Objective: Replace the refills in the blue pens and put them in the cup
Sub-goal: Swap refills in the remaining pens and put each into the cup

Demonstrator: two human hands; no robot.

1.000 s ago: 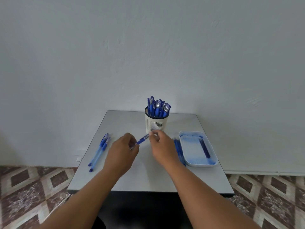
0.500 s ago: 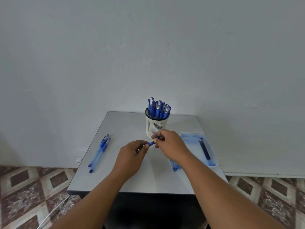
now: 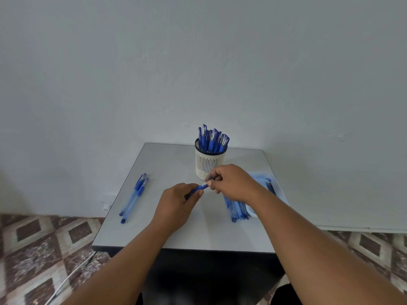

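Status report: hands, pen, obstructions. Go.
Left hand grips blue pen; right hand pinches its tip end. Pen held above the table, not yet in the cup. Nothing between pen and cup.

grey table point(image 3: 176, 227), white wall point(image 3: 198, 62), patterned floor point(image 3: 44, 249)

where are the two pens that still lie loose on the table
In the head view the two loose pens lie side by side on the left part of the table, left of the left hand and well apart from the cup.
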